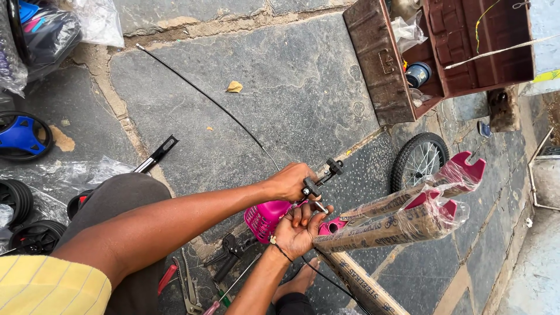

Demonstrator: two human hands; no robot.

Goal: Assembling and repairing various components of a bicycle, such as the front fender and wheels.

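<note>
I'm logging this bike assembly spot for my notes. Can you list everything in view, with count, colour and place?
Bicycle frame: one, pink, wrapped in brown paper and clear plastic, lower right.
Spoked wheel: one, black tyre, right of centre.
Brake part: one, black metal, at the hands.
Cable: one, black, across the stone floor.
Basket: one, pink, under the hands.
Metal box: one, rusty brown, open, top right.
Hand tools: several, bottom centre.
Small wheels: several, black and blue, left edge.
Left hand: grips the brake part.
Right hand: fingers at the brake part.
</note>
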